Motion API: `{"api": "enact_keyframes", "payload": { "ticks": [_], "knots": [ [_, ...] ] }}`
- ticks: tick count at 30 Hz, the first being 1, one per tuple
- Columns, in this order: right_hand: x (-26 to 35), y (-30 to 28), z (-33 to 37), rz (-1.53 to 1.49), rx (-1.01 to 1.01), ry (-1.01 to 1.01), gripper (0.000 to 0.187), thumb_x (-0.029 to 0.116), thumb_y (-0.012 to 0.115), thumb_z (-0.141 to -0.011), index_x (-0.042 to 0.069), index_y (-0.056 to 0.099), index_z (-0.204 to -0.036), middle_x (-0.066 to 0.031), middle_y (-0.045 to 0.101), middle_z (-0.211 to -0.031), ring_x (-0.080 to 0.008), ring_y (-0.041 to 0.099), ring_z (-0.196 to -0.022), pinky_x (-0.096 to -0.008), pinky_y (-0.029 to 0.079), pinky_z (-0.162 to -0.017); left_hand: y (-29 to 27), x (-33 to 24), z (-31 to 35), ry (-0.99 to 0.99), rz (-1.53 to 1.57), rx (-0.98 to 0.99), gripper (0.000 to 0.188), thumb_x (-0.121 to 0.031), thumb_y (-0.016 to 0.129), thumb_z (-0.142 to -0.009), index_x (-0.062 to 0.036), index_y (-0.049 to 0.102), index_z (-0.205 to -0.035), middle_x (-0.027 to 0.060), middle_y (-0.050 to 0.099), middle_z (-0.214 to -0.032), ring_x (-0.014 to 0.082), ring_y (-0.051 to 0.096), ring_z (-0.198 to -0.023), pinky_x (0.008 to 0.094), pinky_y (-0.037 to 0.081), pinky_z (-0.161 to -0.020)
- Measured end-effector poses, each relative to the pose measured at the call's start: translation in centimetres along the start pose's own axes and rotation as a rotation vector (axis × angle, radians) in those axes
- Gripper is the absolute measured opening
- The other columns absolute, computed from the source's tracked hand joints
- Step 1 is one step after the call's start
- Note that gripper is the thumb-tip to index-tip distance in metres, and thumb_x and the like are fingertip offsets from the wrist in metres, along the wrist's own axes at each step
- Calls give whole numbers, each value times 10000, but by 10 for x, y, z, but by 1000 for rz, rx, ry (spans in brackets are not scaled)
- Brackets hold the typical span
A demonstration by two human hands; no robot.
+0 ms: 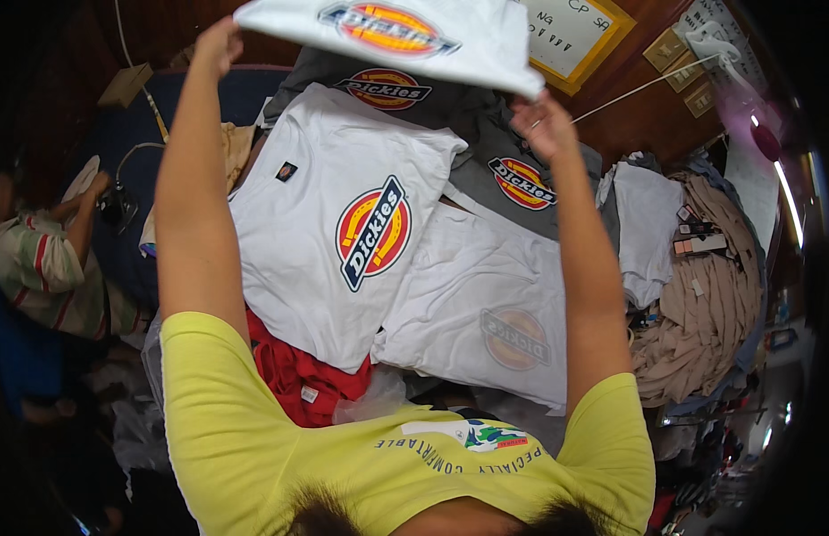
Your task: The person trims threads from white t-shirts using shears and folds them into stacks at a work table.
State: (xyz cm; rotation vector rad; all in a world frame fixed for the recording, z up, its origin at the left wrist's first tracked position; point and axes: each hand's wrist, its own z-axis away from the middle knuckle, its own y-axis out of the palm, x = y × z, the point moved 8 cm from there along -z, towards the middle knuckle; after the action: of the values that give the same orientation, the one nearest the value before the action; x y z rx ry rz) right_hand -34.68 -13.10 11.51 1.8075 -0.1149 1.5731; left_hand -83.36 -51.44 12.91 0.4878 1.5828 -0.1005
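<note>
Both my arms stretch to the far side with a white T-shirt point(490, 40) raised between them, its oval red, yellow and navy print facing me. My left hand point(219, 46) grips its left edge, and my right hand point(544, 125) is closed at its lower right corner. Beneath lies another white T-shirt point(298, 214) with the same print, spread flat and tilted. Beside it, a white T-shirt point(468, 277) shows the print faintly through its fabric. A grey T-shirt point(472, 170) lies near my right hand, and a darker grey T-shirt point(316, 76) is partly hidden farther back.
Red cloth point(298, 371) and a clear plastic bag point(374, 397) lie near my body. On the right are a heap of beige garments point(709, 313) and a folded white garment point(647, 223). At far left, another person point(48, 259) has a hand near an iron point(117, 207).
</note>
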Motion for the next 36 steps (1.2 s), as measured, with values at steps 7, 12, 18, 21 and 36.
{"api": "enact_keyframes", "payload": {
  "ticks": [7,12,18,21,36],
  "knots": [
    [-141,-21,100,43,-252,225,476,326,568,-864,154,379,-1266,-102,477,-1201,-288,495,-1052,-425,389,-880,17,79,140,-35,-246,103,465,-249,616,-823,-112,483,-1247,36,521,-1175,165,448,-1114,346,350,-920],
    [-129,-98,203,-81,-457,89,427,311,580,-862,145,439,-1228,-117,492,-1194,-295,505,-1071,-423,418,-892,50,112,263,-104,-174,215,366,-227,603,-830,-95,542,-1166,-15,559,-1058,68,502,-950,247,370,-823],
    [-93,-230,374,-9,-747,-63,387,297,550,-880,96,474,-1201,-91,555,-1071,-225,534,-921,-366,433,-819,97,197,451,-509,-140,584,276,-171,595,-844,-50,567,-1090,-8,598,-888,76,545,-764,216,434,-691],
    [-104,-312,490,569,-933,161,271,189,582,-858,45,547,-1085,-102,567,-1001,-183,543,-857,-292,447,-767,127,221,546,-333,-456,789,350,-172,630,-804,7,545,-1092,85,589,-981,177,568,-818,288,456,-727],
    [-112,-329,586,1397,-716,45,247,148,685,-745,37,547,-917,-96,539,-890,-219,525,-764,-324,442,-699,156,190,598,410,-1017,366,226,-199,681,-731,-56,560,-856,140,584,-822,305,558,-793,410,432,-688]
  ]
}}
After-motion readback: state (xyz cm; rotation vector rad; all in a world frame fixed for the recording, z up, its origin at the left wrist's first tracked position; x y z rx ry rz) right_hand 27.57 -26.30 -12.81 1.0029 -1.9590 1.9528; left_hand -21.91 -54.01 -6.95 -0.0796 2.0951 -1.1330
